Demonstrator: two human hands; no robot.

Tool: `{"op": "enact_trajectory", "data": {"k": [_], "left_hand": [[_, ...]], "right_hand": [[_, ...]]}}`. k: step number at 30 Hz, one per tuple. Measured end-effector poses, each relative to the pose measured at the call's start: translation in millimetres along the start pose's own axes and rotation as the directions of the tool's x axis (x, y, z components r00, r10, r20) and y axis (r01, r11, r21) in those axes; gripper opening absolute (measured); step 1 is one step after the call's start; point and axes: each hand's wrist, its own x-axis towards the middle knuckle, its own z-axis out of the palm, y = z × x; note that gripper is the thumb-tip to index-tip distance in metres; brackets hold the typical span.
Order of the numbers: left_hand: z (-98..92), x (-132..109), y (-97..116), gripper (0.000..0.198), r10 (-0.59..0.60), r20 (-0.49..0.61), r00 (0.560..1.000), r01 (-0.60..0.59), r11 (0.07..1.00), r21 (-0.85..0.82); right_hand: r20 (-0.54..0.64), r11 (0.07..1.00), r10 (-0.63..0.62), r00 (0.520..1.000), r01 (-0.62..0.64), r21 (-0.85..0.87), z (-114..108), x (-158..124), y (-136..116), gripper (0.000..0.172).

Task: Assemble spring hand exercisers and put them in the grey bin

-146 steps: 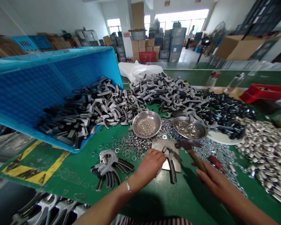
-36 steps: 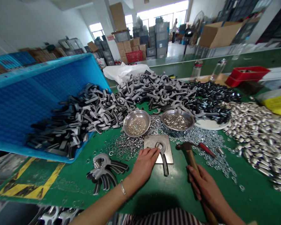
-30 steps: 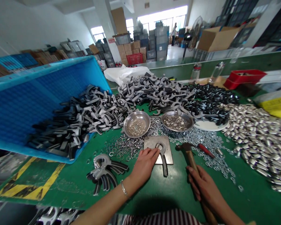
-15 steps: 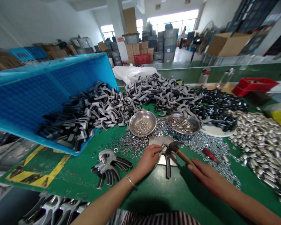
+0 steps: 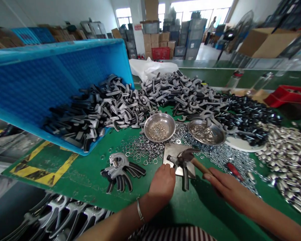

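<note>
Steel plate (image 5: 172,152) lying flat on the green desk (image 5: 65,180), giving a hard backing to a black-handled hand gripper (image 5: 185,179). Left hand (image 5: 162,183) pressing down beside the gripper's metal end, fingers together, steadying it; right hand (image 5: 227,185) closing around a wooden-handled hammer (image 5: 198,166), its head over the gripper.

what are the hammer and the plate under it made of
The hammer seems to have a steel head, dark and dull with a forged look, on a wooden handle, judging by its warm brown tone. The plate looks like bare steel: flat, grey, scuffed and unpainted, though another metal is possible.
</note>
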Motion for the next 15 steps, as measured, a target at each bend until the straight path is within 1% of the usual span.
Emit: {"op": "enact_trajectory", "data": {"k": [1, 3, 6, 7, 10, 12, 15], "left_hand": [[-1.1, -1, 0, 0.008, 0.001, -0.007, 1.0, -0.001, 1.0, -0.001], [-3.5, -2, -1, 0.007, -0.008, 0.003, 1.0, 0.008, 1.0, 0.005], [-7.2, 0, -1, 0.008, -0.021, 0.015, 1.0, 0.021, 1.0, 0.0], [-8.2, 1, -2, 0.009, -0.005, 0.003, 1.0, 0.005, 1.0, -0.011], [-10.0, 1, -2, 0.014, 0.057, -0.053, 0.997, -0.059, 0.997, -0.042], [-9.2, -1, -1, 0.016, 0.063, -0.072, 0.995, -0.065, 0.998, -0.025], [-5.3, -5, 2, 0.021, 0.067, -0.092, 0.994, -0.061, 0.996, 0.06]], "right_hand": [[0.005, 1.0, 0.012, 1.0, -0.012, 0.0, -2, -1, 0, 0.04], [0.064, 0.999, 0.041, 0.997, -0.04, -0.018, -4, -1, 1, 0.041], [0.094, 0.997, 0.073, 0.993, -0.073, -0.005, -6, -4, 6, 0.043], [0.088, 0.998, 0.068, 0.994, -0.068, -0.001, -7, -6, 6, 0.043], [0.014, 0.999, 0.041, 0.999, -0.04, -0.037, -6, -13, 4, 0.042], [-0.018, 0.996, 0.039, 0.999, -0.04, -0.076, -3, -17, 2, 0.039], [0.006, 0.987, 0.053, 0.999, -0.051, -0.154, 6, -13, 3, 0.035]]}}
